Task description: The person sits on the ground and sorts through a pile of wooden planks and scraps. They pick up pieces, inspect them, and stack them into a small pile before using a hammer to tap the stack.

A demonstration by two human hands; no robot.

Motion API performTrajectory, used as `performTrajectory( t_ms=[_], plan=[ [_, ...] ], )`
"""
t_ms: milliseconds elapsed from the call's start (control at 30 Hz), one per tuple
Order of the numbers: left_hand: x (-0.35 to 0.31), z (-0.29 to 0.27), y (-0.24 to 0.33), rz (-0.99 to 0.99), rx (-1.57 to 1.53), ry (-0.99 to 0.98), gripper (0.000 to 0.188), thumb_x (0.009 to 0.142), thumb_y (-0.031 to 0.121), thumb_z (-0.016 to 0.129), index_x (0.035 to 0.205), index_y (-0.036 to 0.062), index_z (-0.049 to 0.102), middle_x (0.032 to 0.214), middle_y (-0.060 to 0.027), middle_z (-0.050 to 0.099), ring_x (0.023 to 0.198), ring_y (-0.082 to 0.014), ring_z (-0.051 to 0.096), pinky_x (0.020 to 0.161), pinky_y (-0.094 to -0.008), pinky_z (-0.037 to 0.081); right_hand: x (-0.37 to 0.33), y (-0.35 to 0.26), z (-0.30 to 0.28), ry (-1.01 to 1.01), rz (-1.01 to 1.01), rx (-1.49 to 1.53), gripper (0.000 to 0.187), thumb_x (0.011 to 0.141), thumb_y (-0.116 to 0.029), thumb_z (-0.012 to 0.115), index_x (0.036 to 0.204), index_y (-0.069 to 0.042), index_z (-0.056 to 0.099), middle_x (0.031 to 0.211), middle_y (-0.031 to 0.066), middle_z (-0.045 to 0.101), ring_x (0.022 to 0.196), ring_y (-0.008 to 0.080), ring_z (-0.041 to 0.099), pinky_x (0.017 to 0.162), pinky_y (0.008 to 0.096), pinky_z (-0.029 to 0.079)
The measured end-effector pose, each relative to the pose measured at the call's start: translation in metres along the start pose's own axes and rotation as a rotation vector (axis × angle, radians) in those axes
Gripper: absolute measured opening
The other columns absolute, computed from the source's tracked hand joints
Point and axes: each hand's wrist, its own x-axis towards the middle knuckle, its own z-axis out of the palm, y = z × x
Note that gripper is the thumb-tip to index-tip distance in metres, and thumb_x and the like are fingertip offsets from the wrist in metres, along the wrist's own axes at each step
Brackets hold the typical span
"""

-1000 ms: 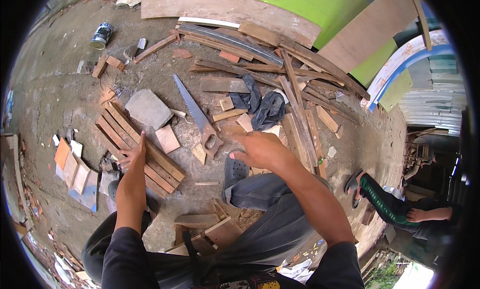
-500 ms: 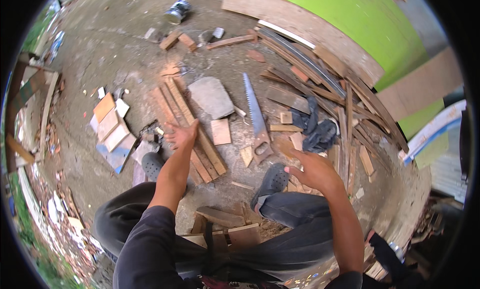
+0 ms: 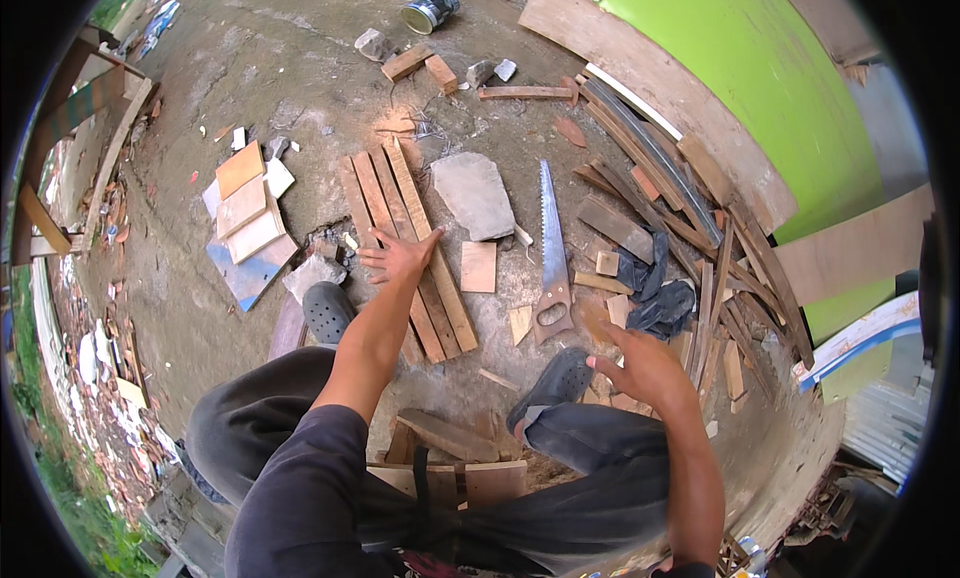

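Observation:
Several long wooden strips (image 3: 428, 296) lie side by side on the ground in front of me. Across their middle rests my left hand (image 3: 400, 258), fingers spread and nothing gripped. To the right, a hand saw (image 3: 555, 253) lies flat with its wooden handle toward me. My right hand (image 3: 645, 366) hovers beyond my right shoe, to the right of the saw handle. Its thumb stands apart from the stretched fingers, and I see nothing held. Between strips and saw lie a flat grey stone slab (image 3: 472, 195) and a small square wood piece (image 3: 479, 267).
At left is a pile of square board offcuts (image 3: 242, 203). A heap of wood strips (image 3: 690, 228) and a dark cloth (image 3: 660, 303) lie at right, below a green panel (image 3: 730, 88). A metal can (image 3: 430, 11) lies far off. Low wood pieces (image 3: 450, 435) are between my legs.
The view has shifted, so the ground things appear farther right. My left hand stays on the strips with fingers spread. The right hand stays open near the saw handle.

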Motion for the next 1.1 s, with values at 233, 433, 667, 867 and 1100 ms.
performTrajectory(
  t_ms=[233,433,667,867,1100],
  plan=[
    [0.011,0.002,-0.004,0.007,-0.015,-0.017,0.139,0.054,0.068,0.081,0.155,0.0221,-0.003,0.156,-0.031,-0.004,0.147,-0.0435,-0.002,0.11,-0.0696,0.012,0.002,-0.005,0.002,0.017,-0.042,0.0,0.06,0.087,-0.043,0.066,0.132,-0.004,0.054,0.1,0.0266,0.065,0.096,0.0428,0.062,0.083,0.0475,0.049],
    [0.014,0.003,0.002,-0.027,0.03,0.003,0.14,0.055,0.067,0.081,0.155,0.0229,-0.007,0.155,-0.0329,-0.003,0.146,-0.0445,-0.002,0.11,-0.0699,0.011,0.0,-0.002,-0.001,0.034,-0.049,-0.016,0.063,0.086,-0.043,0.067,0.134,-0.005,0.052,0.097,0.0242,0.065,0.094,0.0418,0.062,0.081,0.0468,0.049],
    [0.011,0.0,0.0,0.006,0.021,-0.005,0.142,0.056,0.067,0.081,0.154,0.0243,-0.013,0.155,-0.0337,-0.003,0.146,-0.0458,0.0,0.109,-0.0708,0.012,-0.012,-0.003,0.0,0.036,-0.039,-0.006,0.062,0.086,-0.043,0.067,0.135,-0.008,0.052,0.099,0.0231,0.065,0.096,0.0404,0.062,0.083,0.0465,0.049],
    [0.004,-0.01,0.007,0.018,0.05,-0.04,0.143,0.055,0.066,0.082,0.154,0.0233,-0.011,0.155,-0.0338,0.001,0.146,-0.045,0.005,0.109,-0.0674,0.021,-0.014,0.008,-0.001,0.061,-0.033,-0.018,0.061,0.085,-0.043,0.067,0.135,-0.011,0.052,0.098,0.0234,0.066,0.095,0.041,0.063,0.083,0.0471,0.049],
    [0.013,-0.017,-0.003,0.079,0.049,-0.088,0.145,0.056,0.069,0.081,0.154,0.0141,-0.011,0.152,-0.0365,0.004,0.145,-0.0475,0.007,0.108,-0.0684,0.023,-0.005,0.003,0.006,0.086,-0.106,-0.034,0.061,0.087,-0.047,0.064,0.132,-0.007,0.053,0.1,0.0234,0.066,0.095,0.0415,0.063,0.083,0.0482,0.049]
  ],
)
